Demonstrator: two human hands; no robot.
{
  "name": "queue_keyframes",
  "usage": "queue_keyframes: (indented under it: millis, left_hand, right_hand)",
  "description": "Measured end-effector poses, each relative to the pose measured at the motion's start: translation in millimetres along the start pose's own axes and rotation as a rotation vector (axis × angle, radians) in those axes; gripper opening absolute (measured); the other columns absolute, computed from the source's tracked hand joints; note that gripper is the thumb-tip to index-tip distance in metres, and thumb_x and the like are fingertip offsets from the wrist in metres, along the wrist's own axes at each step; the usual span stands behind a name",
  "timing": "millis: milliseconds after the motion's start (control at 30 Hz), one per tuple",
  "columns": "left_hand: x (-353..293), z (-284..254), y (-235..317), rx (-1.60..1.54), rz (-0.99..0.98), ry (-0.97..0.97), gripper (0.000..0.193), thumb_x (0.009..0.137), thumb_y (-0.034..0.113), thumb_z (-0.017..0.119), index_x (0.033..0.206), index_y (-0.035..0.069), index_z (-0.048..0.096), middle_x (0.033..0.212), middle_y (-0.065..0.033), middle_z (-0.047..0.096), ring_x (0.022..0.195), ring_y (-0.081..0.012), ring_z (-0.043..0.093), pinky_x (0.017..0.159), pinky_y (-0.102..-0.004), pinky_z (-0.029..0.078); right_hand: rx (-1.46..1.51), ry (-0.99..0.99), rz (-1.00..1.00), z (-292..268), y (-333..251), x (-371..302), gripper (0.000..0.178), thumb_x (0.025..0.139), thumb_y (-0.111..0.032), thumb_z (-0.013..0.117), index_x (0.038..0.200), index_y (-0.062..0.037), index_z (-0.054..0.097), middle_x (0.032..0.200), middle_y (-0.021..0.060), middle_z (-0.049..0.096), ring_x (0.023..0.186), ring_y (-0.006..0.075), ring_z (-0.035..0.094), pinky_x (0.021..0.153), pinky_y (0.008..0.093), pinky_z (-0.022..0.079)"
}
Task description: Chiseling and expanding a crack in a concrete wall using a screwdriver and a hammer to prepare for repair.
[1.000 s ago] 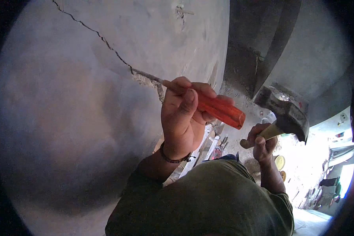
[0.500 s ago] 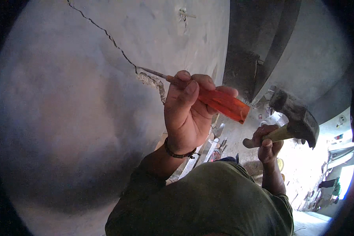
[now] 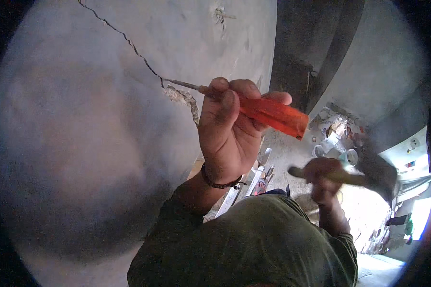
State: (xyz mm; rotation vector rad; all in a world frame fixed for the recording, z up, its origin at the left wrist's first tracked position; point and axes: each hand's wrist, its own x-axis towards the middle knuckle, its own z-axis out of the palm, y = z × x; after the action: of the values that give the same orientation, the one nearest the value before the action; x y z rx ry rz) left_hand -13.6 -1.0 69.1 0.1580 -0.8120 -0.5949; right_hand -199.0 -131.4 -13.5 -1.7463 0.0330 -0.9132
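Observation:
My left hand (image 3: 232, 134) is closed round the orange handle of a screwdriver (image 3: 275, 116). Its thin metal shaft points left, and the tip touches the wall at the lower end of a dark crack (image 3: 131, 45). Just below the tip, a strip of broken plaster (image 3: 182, 97) runs down behind my left hand. To the right and lower, my right hand (image 3: 325, 181) grips the wooden handle of a claw hammer (image 3: 378, 174). The hammer head is smeared by motion and stands apart from the screwdriver's butt end.
The grey plastered wall (image 3: 81, 124) fills the left side. A small stub (image 3: 227, 16) sticks out of it near the top. Pale buckets (image 3: 350, 157) and clutter stand on the floor at right. Light-coloured rails (image 3: 230, 201) lie below my left wrist.
The hammer has swung down and away from the screwdriver's butt, its head now blurred. My left hand and the screwdriver keep their place at the crack, with only a slight shift.

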Motion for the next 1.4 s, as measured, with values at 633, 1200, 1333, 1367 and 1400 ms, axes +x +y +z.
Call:
queue_keyframes:
  millis: [633, 1200, 1333, 1367, 1400]
  left_hand:
    - [10, 9, 1, -0.016, 0.039, 0.112, 0.019, 0.097, 0.020, 0.041, 0.105, 0.009, 0.054, 0.103, -0.0069, 0.059, 0.108, -0.0341, 0.056, 0.091, -0.0494, 0.047]
    - [-31, 15, -23, 0.278, -0.190, 0.210, 0.021, 0.091, 0.015, 0.052, 0.107, 0.009, 0.040, 0.102, -0.0119, 0.059, 0.097, -0.0321, 0.062, 0.086, -0.0436, 0.053]
    - [-21, 8, -13, 0.103, -0.098, 0.119, 0.017, 0.093, 0.011, 0.047, 0.109, 0.010, 0.043, 0.107, -0.0133, 0.058, 0.108, -0.0397, 0.055, 0.090, -0.0522, 0.049]
    - [-18, 1, -7, 0.103, -0.091, 0.079, 0.015, 0.092, 0.007, 0.045, 0.107, 0.010, 0.046, 0.109, -0.0132, 0.057, 0.112, -0.0398, 0.052, 0.092, -0.0540, 0.048]
    - [-15, -1, -3, 0.100, -0.090, 0.079, 0.015, 0.092, 0.007, 0.045, 0.107, 0.010, 0.046, 0.109, -0.0132, 0.057, 0.112, -0.0398, 0.052, 0.092, -0.0540, 0.048]
  right_hand:
    - [0.260, 0.215, 0.013, -3, -10, 10, 0.045, 0.083, -0.048, 0.061, 0.080, -0.0043, 0.050, 0.057, 0.0050, 0.050, 0.041, 0.0139, 0.045, 0.040, 0.0294, 0.040]
    - [0.163, 0.135, 0.196, -11, 4, -4, 0.055, 0.084, -0.056, 0.054, 0.084, -0.0023, 0.048, 0.056, 0.0018, 0.049, 0.045, 0.0093, 0.046, 0.041, 0.0228, 0.038]
    - [0.156, 0.117, 0.207, -11, -1, -2, 0.052, 0.086, -0.055, 0.052, 0.084, -0.0027, 0.048, 0.056, 0.0021, 0.048, 0.044, 0.0092, 0.045, 0.041, 0.0231, 0.037]
    - [0.157, 0.109, 0.199, -11, 0, -3, 0.052, 0.086, -0.054, 0.052, 0.084, -0.0028, 0.048, 0.056, 0.0021, 0.048, 0.044, 0.0091, 0.045, 0.041, 0.0230, 0.037]
    - [0.154, 0.109, 0.200, -12, -1, -3, 0.052, 0.086, -0.054, 0.052, 0.084, -0.0028, 0.048, 0.056, 0.0021, 0.048, 0.044, 0.0091, 0.045, 0.041, 0.0230, 0.037]
